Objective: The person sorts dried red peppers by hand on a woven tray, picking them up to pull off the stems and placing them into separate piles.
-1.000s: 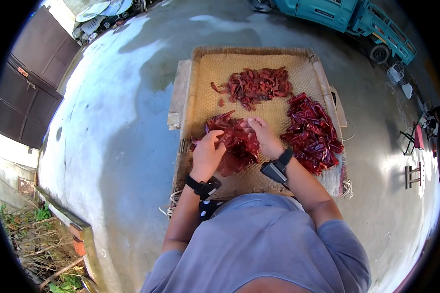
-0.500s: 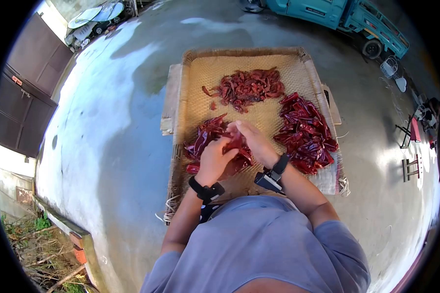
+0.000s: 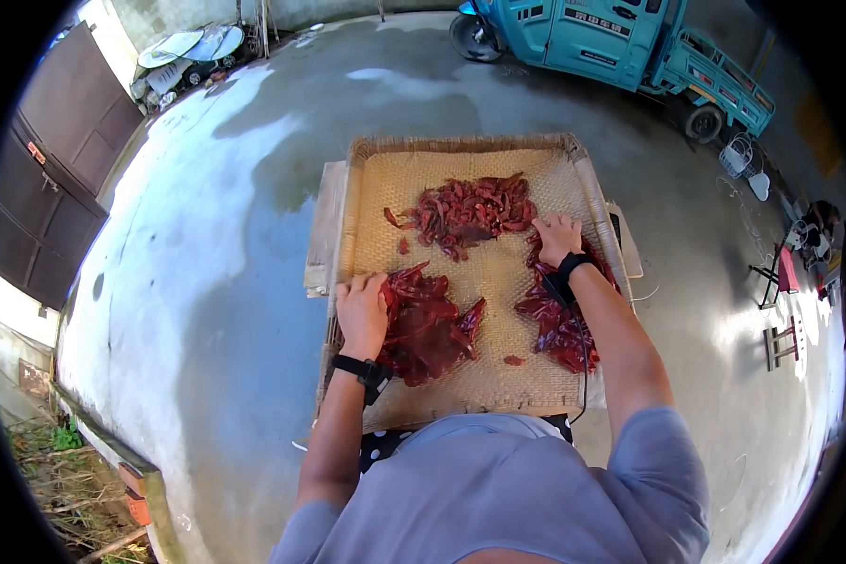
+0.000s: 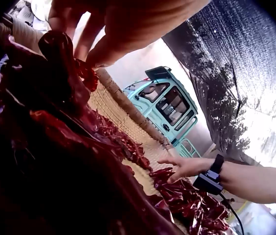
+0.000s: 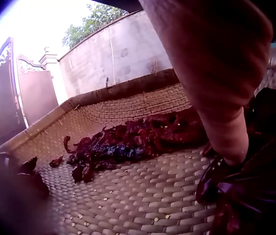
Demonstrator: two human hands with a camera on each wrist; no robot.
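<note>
Three heaps of dried red chili peppers lie in a woven tray. My left hand [image 3: 361, 314] rests at the outer side of the near-left heap [image 3: 425, 329], beside the tray's left rim. In the left wrist view its fingers and thumb point down at the chili peppers [image 4: 74, 132], with space between them. Over the far end of the right heap [image 3: 559, 329], my right hand [image 3: 558, 240] lies with fingers spread. The right wrist view shows its thumb touching glossy chili peppers [image 5: 231, 196]. A far heap [image 3: 470, 211] has smaller, shrivelled pieces.
The woven tray [image 3: 498, 376] has raised rims and sits over wooden boards [image 3: 323, 230]. One small chili piece [image 3: 514, 360] lies alone between the near heaps. A teal three-wheeled truck [image 3: 592, 38] stands beyond on the concrete floor. A cable hangs from the right wrist camera.
My hands were together over the near-left heap and have moved apart. The left went to that heap's outer side, the right across to the right heap. The view tilted up.
</note>
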